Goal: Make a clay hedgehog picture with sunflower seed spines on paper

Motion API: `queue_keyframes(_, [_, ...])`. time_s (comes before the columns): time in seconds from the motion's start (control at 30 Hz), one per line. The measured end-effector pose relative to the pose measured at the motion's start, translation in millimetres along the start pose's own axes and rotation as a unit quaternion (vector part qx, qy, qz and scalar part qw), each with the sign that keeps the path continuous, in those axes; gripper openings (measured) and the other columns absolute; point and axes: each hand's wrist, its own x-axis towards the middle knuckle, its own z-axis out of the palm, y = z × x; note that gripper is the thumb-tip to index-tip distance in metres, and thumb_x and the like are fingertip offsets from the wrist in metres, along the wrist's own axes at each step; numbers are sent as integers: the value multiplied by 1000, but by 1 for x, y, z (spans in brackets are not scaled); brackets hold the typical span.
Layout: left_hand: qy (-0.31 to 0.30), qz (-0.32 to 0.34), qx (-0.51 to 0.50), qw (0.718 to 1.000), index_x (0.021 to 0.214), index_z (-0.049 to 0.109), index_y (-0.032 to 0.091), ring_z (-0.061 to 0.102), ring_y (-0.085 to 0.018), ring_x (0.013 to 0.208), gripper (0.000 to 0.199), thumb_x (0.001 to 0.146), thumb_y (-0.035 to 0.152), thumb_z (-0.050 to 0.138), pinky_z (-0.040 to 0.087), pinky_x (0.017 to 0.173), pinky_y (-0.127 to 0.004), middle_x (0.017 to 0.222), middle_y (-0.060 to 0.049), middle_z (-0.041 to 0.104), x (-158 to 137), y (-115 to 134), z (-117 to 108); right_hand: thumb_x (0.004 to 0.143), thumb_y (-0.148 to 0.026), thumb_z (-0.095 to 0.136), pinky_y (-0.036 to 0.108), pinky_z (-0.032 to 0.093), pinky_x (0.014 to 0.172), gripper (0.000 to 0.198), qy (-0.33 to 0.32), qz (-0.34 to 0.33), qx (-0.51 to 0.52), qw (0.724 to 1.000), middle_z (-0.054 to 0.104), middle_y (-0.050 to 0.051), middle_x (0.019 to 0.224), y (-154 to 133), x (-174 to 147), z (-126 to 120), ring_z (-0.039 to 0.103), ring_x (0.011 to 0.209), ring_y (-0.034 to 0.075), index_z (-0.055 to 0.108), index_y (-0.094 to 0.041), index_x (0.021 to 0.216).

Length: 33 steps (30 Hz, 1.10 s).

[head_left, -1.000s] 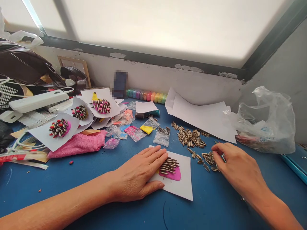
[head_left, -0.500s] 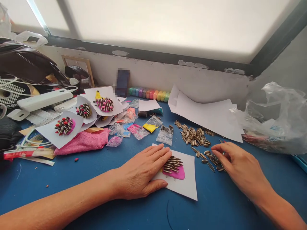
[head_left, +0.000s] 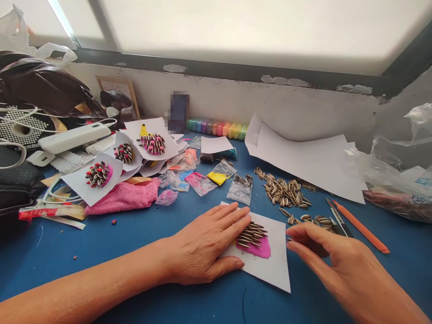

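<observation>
My left hand [head_left: 212, 245] lies flat, fingers stretched, over the left side of a white paper square [head_left: 278, 261]. On that paper is a pink clay shape [head_left: 261, 249] with several rows of striped sunflower seeds [head_left: 251, 234] stuck in it, their tips pointing right. Part of the clay is hidden under my left fingers. Just right of the paper, my right hand [head_left: 340, 256] pinches a sunflower seed [head_left: 289, 240] between thumb and forefinger; only a bit of it shows. Behind that hand is a loose pile of sunflower seeds [head_left: 286, 191].
Finished-looking seed-and-clay pieces on paper [head_left: 99, 174] lie at left by a pink cloth [head_left: 123, 198]. Small clay bags [head_left: 218, 177] sit in the middle. An orange tool [head_left: 362, 227], knives [head_left: 339, 218], paper sheets [head_left: 300, 155] and a plastic bag [head_left: 401, 180] are at right.
My right hand has moved from the loose seeds toward the paper and nearer me, uncovering the orange tool and knives. My left hand stays on the paper. The view has shifted slightly right.
</observation>
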Motion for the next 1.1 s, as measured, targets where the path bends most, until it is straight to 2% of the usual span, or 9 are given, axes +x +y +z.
queue_keyframes(0.07, [2, 3, -4, 1000, 160, 17, 18, 19, -33, 153, 76, 100, 46, 52, 20, 125, -52, 166, -11, 23, 0, 0, 0, 91, -41, 55, 23, 47, 40, 24, -31, 25, 5, 999, 69, -3, 59, 0, -1, 4, 61, 44, 14, 69, -28, 75])
queue_keyframes(0.13, [7, 7, -8, 1000, 160, 19, 19, 20, -34, 153, 75, 99, 46, 53, 21, 124, -53, 165, -11, 26, 0, 0, 0, 91, -39, 55, 24, 43, 38, 25, -47, 28, 3, 998, 65, -4, 55, -1, -2, 7, 56, 41, 13, 68, -28, 72])
queue_keyframes(0.27, [11, 11, -13, 1000, 159, 21, 15, 21, -37, 152, 74, 100, 47, 53, 22, 123, -55, 162, -12, 32, 0, 0, 0, 92, -35, 53, 23, 54, 54, 23, -14, 2, -2, 1000, 75, -1, 76, -4, -1, 11, 71, 62, 15, 74, -29, 82])
queue_keyframes(0.33, [12, 11, -13, 1000, 159, 21, 15, 21, -37, 152, 74, 100, 47, 52, 22, 123, -55, 162, -12, 32, 0, 0, 0, 93, -33, 52, 22, 56, 58, 24, 2, -19, -7, 1000, 76, -2, 82, -4, 0, 12, 73, 69, 15, 74, -30, 85])
queue_keyframes(0.57, [6, 8, -9, 1000, 158, 23, 13, 21, -37, 152, 74, 100, 47, 53, 23, 123, -55, 162, -12, 32, 1, -1, -1, 93, -29, 55, 18, 56, 59, 16, 25, -28, -43, 998, 76, -6, 83, 4, -2, 19, 73, 70, 12, 70, -31, 91])
queue_keyframes(0.83, [6, 9, -9, 1000, 159, 19, 15, 21, -35, 153, 75, 99, 46, 54, 23, 123, -54, 163, -12, 31, 0, 0, -1, 97, -31, 51, 20, 56, 57, 19, 15, -56, -84, 995, 74, -6, 84, 7, -6, 21, 73, 70, 12, 69, -33, 92])
queue_keyframes(1.0, [11, 8, -13, 1000, 159, 20, 17, 21, -36, 153, 75, 99, 46, 55, 23, 123, -55, 162, -12, 33, 1, 0, -2, 100, -35, 43, 23, 52, 47, 29, 34, -77, -131, 988, 71, -4, 78, 6, -4, 19, 70, 61, 13, 67, -30, 84])
queue_keyframes(1.1, [17, 11, -19, 1000, 160, 19, 19, 23, -35, 152, 76, 99, 45, 55, 24, 123, -55, 161, -11, 34, 1, 0, -2, 102, -37, 40, 22, 52, 48, 35, 55, -97, -126, 986, 68, -2, 78, 0, -2, 15, 70, 62, 13, 67, -30, 81])
